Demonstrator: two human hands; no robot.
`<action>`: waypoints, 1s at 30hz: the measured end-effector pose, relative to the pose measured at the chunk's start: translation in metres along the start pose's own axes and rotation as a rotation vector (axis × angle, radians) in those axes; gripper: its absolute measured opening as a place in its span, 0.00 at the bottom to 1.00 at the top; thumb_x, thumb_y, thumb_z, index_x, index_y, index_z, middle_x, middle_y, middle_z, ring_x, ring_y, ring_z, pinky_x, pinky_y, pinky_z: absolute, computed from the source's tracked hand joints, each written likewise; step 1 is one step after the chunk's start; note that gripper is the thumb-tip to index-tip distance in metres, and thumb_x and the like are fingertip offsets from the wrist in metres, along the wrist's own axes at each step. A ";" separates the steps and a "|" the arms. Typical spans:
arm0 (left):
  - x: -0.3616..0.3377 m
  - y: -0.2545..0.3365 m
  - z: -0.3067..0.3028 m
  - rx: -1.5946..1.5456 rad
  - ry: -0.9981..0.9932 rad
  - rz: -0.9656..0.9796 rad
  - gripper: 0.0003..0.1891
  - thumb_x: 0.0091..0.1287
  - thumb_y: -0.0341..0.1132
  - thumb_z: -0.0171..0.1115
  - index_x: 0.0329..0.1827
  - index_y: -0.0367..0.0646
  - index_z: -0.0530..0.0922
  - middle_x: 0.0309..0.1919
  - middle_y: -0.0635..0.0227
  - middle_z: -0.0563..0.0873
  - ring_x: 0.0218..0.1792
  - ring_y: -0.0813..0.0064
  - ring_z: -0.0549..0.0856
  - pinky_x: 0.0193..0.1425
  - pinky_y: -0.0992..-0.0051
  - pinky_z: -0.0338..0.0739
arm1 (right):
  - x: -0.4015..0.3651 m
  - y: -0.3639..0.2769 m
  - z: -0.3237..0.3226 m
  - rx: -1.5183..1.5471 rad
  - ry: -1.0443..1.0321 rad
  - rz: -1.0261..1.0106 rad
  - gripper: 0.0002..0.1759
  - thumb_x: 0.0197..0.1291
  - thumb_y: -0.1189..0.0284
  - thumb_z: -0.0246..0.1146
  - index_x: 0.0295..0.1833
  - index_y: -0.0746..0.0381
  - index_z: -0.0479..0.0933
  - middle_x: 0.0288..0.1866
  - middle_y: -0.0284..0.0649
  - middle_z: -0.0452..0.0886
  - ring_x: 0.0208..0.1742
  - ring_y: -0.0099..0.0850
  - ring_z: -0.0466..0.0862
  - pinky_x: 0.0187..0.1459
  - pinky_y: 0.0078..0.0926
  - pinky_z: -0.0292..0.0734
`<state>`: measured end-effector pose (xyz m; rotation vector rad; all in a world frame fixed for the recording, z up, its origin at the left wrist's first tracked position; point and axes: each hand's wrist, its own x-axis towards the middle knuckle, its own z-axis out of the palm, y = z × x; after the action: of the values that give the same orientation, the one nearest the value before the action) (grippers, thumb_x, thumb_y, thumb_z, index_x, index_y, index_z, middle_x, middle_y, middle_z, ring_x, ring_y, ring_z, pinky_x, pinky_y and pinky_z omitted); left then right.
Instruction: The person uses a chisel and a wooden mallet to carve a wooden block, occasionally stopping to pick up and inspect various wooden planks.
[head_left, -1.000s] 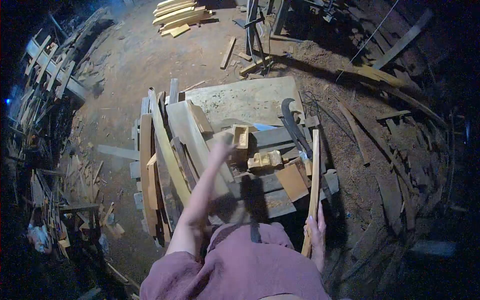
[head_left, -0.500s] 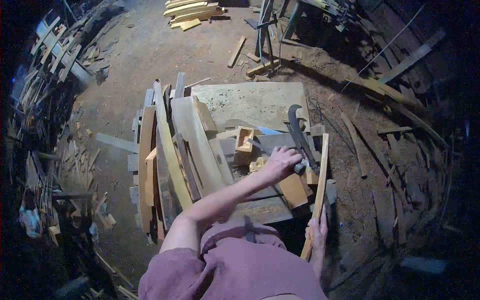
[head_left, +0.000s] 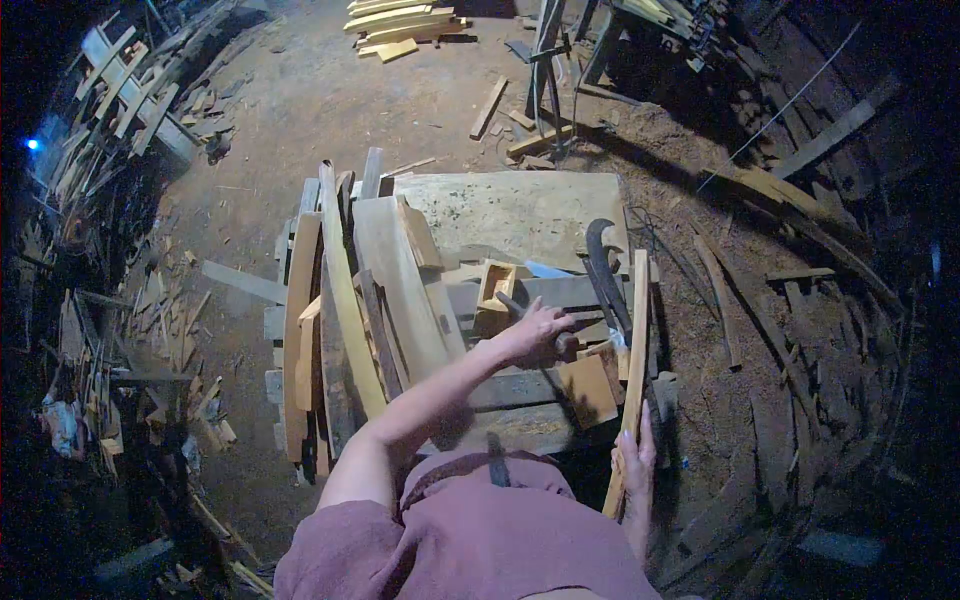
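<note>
My left hand (head_left: pixel 540 332) reaches over the middle of the low workbench, closed around a hammer-like tool (head_left: pixel 566 345). A dark rod shows on one side of the fist and a rounded end on the other; the fingers hide the rest. Close by stands a small open wooden box (head_left: pixel 494 283). My right hand (head_left: pixel 638 458) grips a long, narrow wooden strip (head_left: pixel 636 350) near its lower end, at the bench's right edge. Between strip and left hand lie a hooked billhook (head_left: pixel 602 275) and a square wooden block (head_left: pixel 588 390).
Several long boards (head_left: pixel 385 270) are stacked along the bench's left side. A wide pale board (head_left: pixel 510 210) covers its far end. Timber (head_left: pixel 410 25) is piled on the dirt floor ahead. Scrap wood (head_left: pixel 160 330) lies left, and loose slats (head_left: pixel 717 290) right.
My left hand has moved left with the tool, away from the billhook, towards the small box. The strip in my right hand stands slightly more upright. The camera view has shifted a little.
</note>
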<state>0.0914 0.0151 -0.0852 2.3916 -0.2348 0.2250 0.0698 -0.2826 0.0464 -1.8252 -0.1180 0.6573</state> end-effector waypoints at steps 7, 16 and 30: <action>0.009 0.023 -0.041 -0.213 0.210 0.012 0.19 0.46 0.30 0.62 0.41 0.41 0.68 0.38 0.53 0.72 0.46 0.49 0.71 0.57 0.57 0.64 | -0.013 0.027 -0.001 -0.318 0.230 -0.494 0.37 0.60 0.69 0.54 0.71 0.64 0.47 0.54 0.49 0.69 0.42 0.31 0.75 0.41 0.25 0.74; 0.013 0.022 -0.032 -0.188 0.321 0.043 0.19 0.45 0.31 0.63 0.39 0.40 0.67 0.37 0.54 0.72 0.44 0.50 0.71 0.50 0.58 0.67 | -0.005 0.020 0.030 -0.593 -0.062 -0.274 0.35 0.55 0.65 0.58 0.68 0.58 0.58 0.59 0.56 0.70 0.59 0.48 0.70 0.59 0.35 0.65; -0.020 0.049 -0.013 -0.055 0.286 -0.018 0.14 0.50 0.29 0.56 0.42 0.44 0.70 0.38 0.58 0.72 0.48 0.54 0.71 0.59 0.58 0.63 | -0.017 0.004 0.009 -0.344 0.107 -0.217 0.34 0.59 0.66 0.55 0.70 0.62 0.54 0.61 0.48 0.70 0.56 0.34 0.73 0.56 0.29 0.66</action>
<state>0.0591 -0.0101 -0.0484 2.2722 -0.0845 0.5395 0.0496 -0.2832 0.0471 -2.1356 -0.3713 0.4027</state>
